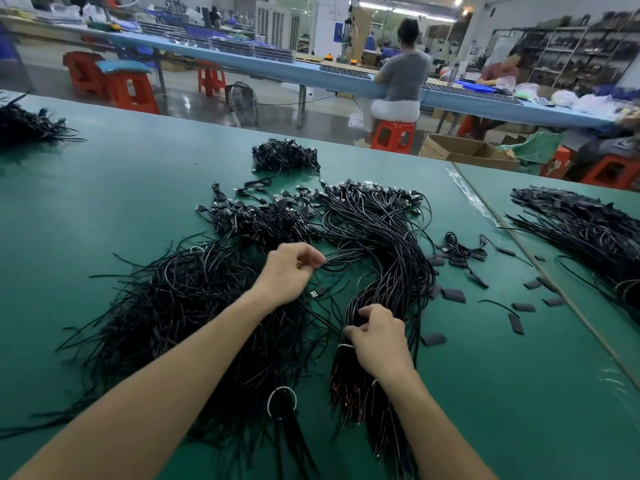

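- The green tabletop (pixel 104 209) carries everything I can see from my end.
- A loose heap of black cables (pixel 180 306) sprawls under and to the left of the left forearm.
- A bound bundle (pixel 391 258) of black cables curves from its plug ends far out down to the near edge, right of the heap.
- The right hand (pixel 379 336) curls round the bundle's neck, at a white tie (pixel 345 346).
- The left hand (pixel 289 271), farther out between heap and bundle, pinches a single cable (pixel 346 259) that runs right into the bundle.
- A USB plug (pixel 317 293) lies between the hands.
- Black sleeve pieces (pixel 453 294) lie scattered right of the bundle.
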{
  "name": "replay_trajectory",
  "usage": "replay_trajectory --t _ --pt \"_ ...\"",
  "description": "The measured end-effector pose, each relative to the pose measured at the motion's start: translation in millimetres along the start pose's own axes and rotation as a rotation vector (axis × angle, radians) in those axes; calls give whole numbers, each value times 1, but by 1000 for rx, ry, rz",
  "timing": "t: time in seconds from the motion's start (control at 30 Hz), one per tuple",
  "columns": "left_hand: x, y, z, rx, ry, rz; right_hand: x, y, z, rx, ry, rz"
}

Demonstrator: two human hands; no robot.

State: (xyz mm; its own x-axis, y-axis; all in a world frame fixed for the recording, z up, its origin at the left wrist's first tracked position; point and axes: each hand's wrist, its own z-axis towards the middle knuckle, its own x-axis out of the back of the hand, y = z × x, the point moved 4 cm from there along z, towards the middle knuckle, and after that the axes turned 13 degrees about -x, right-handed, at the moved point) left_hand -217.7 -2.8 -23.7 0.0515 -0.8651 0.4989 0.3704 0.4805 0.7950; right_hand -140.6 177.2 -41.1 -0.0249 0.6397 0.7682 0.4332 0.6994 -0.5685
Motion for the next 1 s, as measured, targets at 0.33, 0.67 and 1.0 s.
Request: replay_trajectory --t 0.33,0.67,1.0 --pt "-33 17 -19 -210 -372 72 14 -9 10 115 77 242" --pt "-53 33 -8 -267 -441 274 26 -30 -2 235 -232 560" --pt "-12 68 19 -339 101 -15 73 -50 -2 440 155 324"
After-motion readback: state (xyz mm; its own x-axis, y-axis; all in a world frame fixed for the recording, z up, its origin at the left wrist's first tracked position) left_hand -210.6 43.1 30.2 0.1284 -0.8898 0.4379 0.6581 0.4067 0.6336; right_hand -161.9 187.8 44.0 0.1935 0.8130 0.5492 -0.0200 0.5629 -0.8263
